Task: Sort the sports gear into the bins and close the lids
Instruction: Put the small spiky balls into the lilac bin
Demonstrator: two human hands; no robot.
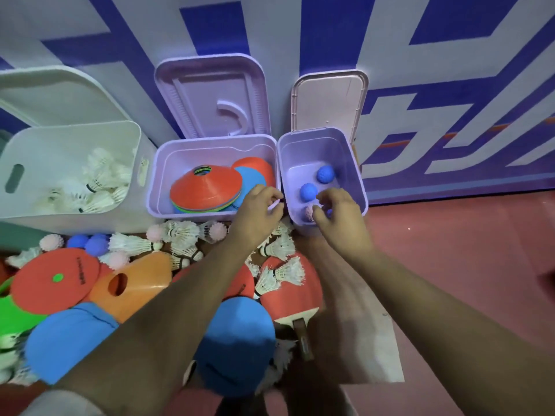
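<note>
Small purple bin [359, 187], 1 o'clock of centre, lid [330, 97] up at its 12: two blue balls [325, 174], one pink spiky ball [309, 212] at its 6 o'clock corner.
Right hand [339, 217]: over that corner, fingers curled; whether they grip anything cannot be told.
Left hand [258, 211]: at 9 o'clock of it, fingers loosely curled, nothing seen in them.
Lilac bin [166, 163]: stacked cones [204, 187].
White bin [60, 139], 10 o'clock: shuttlecocks [99, 175].

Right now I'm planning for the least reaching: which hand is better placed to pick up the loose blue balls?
Left. The blue balls lie far to the left, nearer the left hand; the right hand hovers over the small purple bin.
</note>
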